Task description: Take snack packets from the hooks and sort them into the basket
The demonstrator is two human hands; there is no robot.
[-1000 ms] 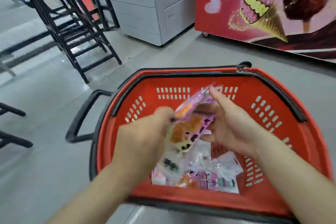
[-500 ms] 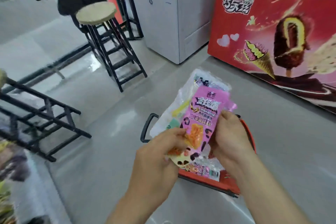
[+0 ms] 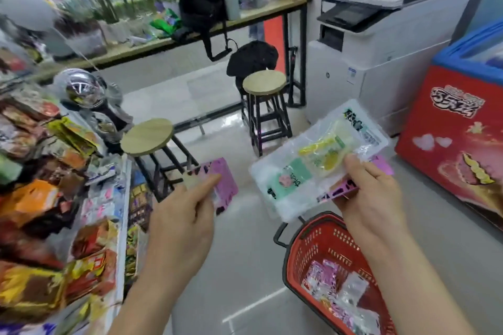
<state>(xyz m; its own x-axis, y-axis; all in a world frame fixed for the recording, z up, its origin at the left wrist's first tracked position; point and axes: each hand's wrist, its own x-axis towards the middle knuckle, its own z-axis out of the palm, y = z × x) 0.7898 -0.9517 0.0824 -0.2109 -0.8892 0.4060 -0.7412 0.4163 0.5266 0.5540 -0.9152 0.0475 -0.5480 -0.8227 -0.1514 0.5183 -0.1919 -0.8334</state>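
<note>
Pinching pink packet (image 3: 226,185) in left hand (image 3: 179,215), gripping clear packet (image 3: 313,160) over second pink one (image 3: 337,193) in right hand (image 3: 367,198) above far rim of basket (image 3: 296,242); held apart, seemingly for sorting by kind.

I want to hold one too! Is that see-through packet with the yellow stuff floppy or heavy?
Probably bendy: the clear packet is thin crinkly film. Likely light, since the right hand pinches it by one edge, together with a pink packet. Its glossy wrap looks shiny, so it may slip.
</note>
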